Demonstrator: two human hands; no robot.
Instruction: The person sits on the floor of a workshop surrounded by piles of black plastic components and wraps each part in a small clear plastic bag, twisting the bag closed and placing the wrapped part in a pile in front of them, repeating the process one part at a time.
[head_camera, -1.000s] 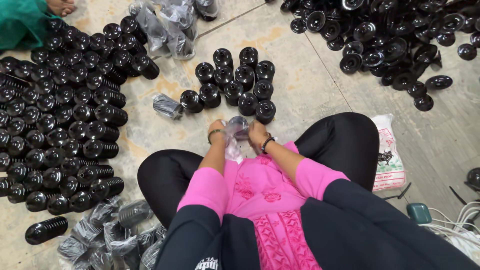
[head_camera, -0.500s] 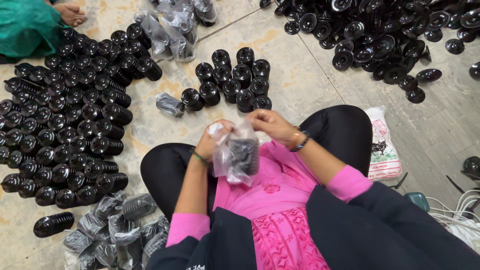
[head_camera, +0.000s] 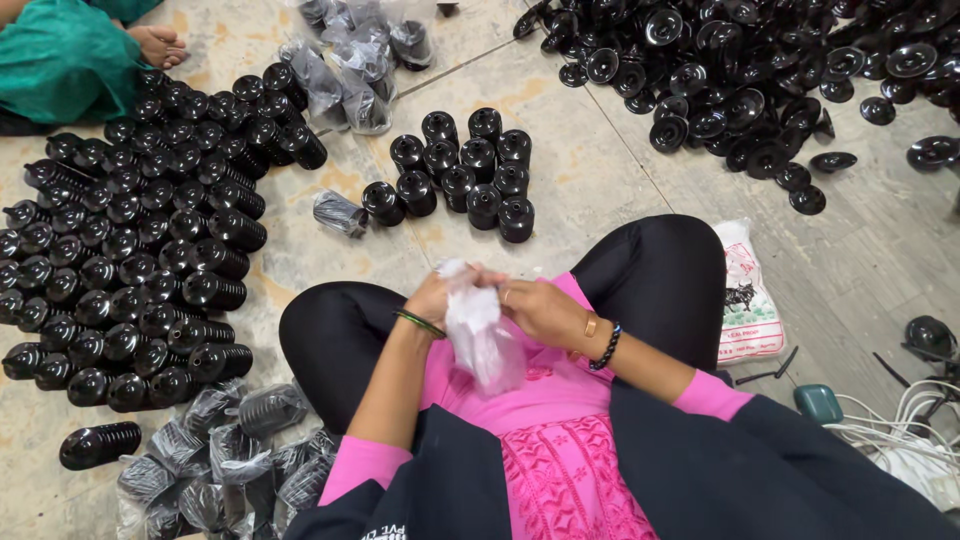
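I sit cross-legged on the floor. My left hand (head_camera: 438, 297) and my right hand (head_camera: 540, 310) meet above my lap, and both pinch the top of a thin clear plastic bag (head_camera: 478, 340). The bag hangs down pale and crumpled; I see no dark part inside it. Just beyond my knees stands a cluster of upright black ribbed plastic stacks (head_camera: 470, 175). One bagged stack (head_camera: 340, 212) lies to the left of that cluster.
Rows of black stacks (head_camera: 130, 260) lie across the floor on the left. Bagged stacks are heaped at lower left (head_camera: 220, 460) and at the top (head_camera: 350, 60). Loose black discs (head_camera: 750, 70) are piled upper right. Another person in green (head_camera: 60, 50) sits upper left. A printed sack (head_camera: 750, 300) and white cables (head_camera: 900, 430) lie right.
My hands rose from near the floor to above my lap. Half a second ago the bag held a black stack; now it looks pale and my hands are closer together at its top.
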